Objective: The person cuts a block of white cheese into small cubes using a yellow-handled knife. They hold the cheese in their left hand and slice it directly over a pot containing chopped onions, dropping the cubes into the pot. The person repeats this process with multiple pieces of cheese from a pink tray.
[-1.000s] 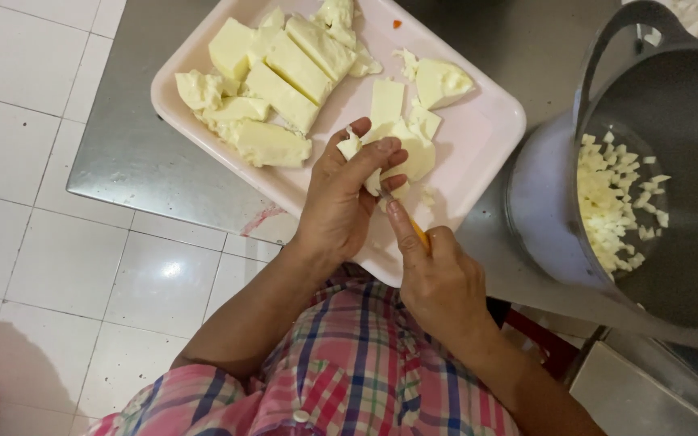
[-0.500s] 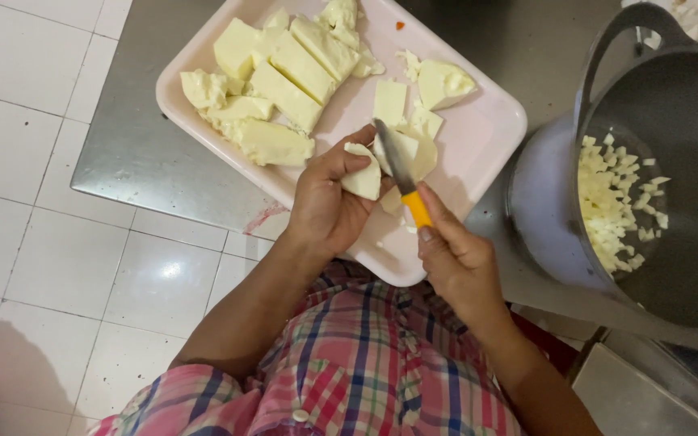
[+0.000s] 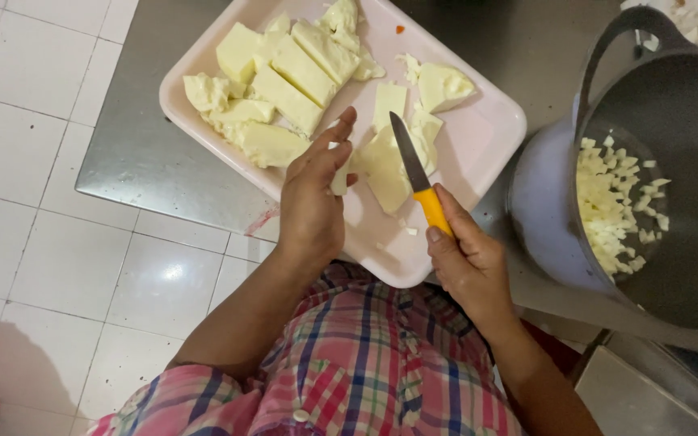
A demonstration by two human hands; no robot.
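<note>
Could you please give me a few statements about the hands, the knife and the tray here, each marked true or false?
1. The right hand grips a yellow-handled knife. True.
2. The left hand holds a spoon. False: it holds a pale slab piece over the tray.
3. The pink tray carries pale blocks. True.
4. The grey pot contains only water. False: it holds small pale diced bits.

One pale pink rectangular plastic tray (image 3: 478,153), one yellow-handled knife with a dark blade (image 3: 418,182), one grey metal pot (image 3: 672,202) of countless small white diced bits, two bare hands
</note>
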